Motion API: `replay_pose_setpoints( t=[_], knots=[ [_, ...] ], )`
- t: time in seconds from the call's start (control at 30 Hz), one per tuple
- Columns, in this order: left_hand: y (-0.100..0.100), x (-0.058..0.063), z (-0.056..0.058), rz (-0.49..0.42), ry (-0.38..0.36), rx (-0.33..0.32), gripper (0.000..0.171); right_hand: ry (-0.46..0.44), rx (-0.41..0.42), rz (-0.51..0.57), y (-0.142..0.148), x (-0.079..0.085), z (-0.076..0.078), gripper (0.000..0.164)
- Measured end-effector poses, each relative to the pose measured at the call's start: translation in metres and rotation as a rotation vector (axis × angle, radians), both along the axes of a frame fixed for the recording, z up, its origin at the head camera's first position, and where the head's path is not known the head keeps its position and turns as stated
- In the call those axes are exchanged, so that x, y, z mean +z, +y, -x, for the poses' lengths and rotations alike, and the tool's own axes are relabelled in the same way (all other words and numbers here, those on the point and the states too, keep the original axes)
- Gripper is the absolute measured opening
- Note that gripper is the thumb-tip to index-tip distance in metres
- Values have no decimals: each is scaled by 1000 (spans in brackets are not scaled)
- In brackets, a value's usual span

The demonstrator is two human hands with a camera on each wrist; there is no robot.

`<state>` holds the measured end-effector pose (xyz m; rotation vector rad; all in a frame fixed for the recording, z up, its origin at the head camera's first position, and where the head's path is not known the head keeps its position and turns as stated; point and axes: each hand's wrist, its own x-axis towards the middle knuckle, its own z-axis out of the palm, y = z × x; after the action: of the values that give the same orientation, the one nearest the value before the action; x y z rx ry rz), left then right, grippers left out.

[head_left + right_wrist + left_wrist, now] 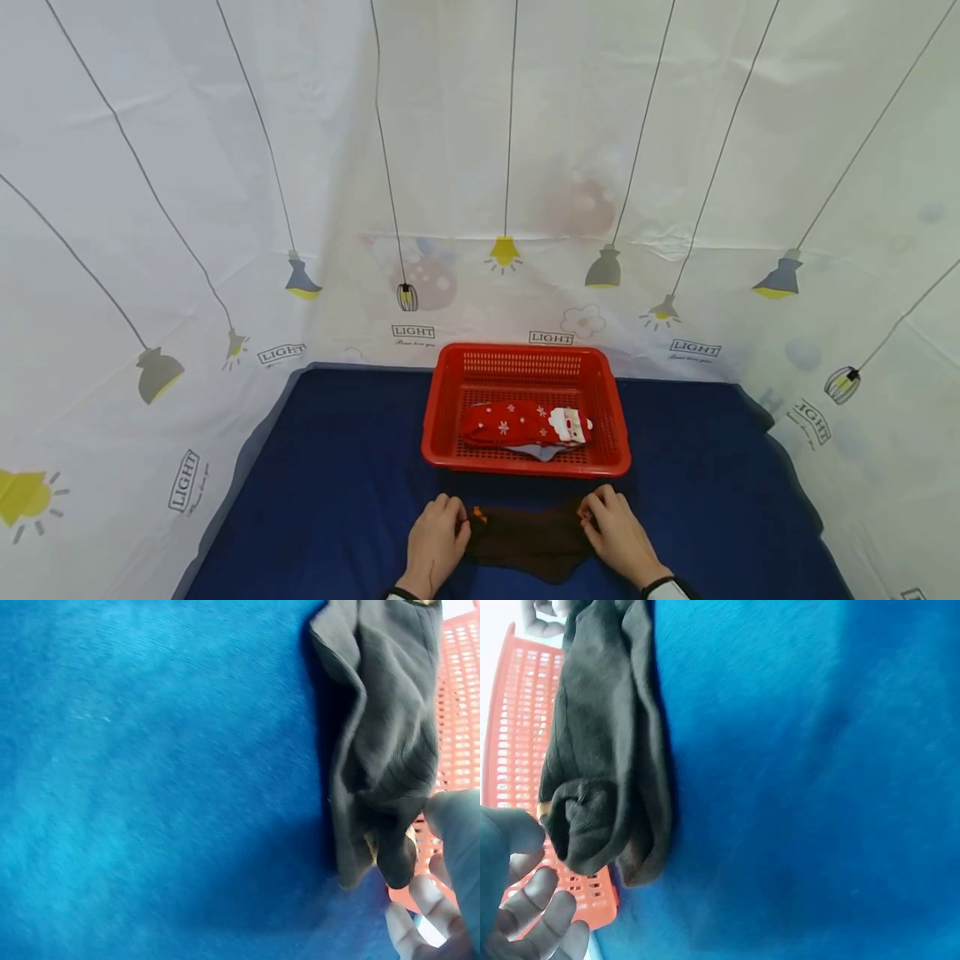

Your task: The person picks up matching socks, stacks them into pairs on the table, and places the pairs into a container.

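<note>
A pair of dark brown socks (pixel 528 537) with small orange patches lies stretched sideways on the blue cloth, in front of the red basket. At its left end, my left hand (pixel 438 533) pinches the upper edge beside an orange patch. My right hand (pixel 617 533) grips the opposite end, thumb and fingertips at the edge. Seen from the left wrist, the brown socks (pixel 600 742) show two layers, with an open, rolled end near the thumb. From the right wrist, the layers of the socks (pixel 390 750) hang a little apart below the right thumb (pixel 450 810).
Just beyond the hands stands a red plastic basket (pixel 431 417) with perforated walls. Inside it lie red Christmas socks (pixel 510 423) with a Santa face, over a grey piece of fabric (pixel 543 452). White sheeting (pixel 465 125) printed with lamps encloses the blue-covered table (pixel 345 467).
</note>
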<state>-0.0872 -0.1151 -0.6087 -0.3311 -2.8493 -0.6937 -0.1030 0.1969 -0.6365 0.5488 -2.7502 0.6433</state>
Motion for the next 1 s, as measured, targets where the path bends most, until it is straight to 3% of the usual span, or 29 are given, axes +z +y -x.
replay_pose_setpoints(
  t=[0.17,0.33,0.57,0.83,1.0],
  knots=[
    [3,-8,-6,71,6,-55,22,-76,14,-41,-5,-4,-5,32],
    [7,-15,-4,117,23,-58,26,-107,4,-78,-11,-7,-7,31],
    [9,-23,-2,193,-19,-64,29,-72,20,-177,-16,-14,-9,32],
    [9,-31,-1,226,2,-76,31,-43,43,-231,-20,-19,-8,35],
    [10,-33,1,214,24,-91,29,-69,47,-239,-18,-13,-7,30]
  ],
)
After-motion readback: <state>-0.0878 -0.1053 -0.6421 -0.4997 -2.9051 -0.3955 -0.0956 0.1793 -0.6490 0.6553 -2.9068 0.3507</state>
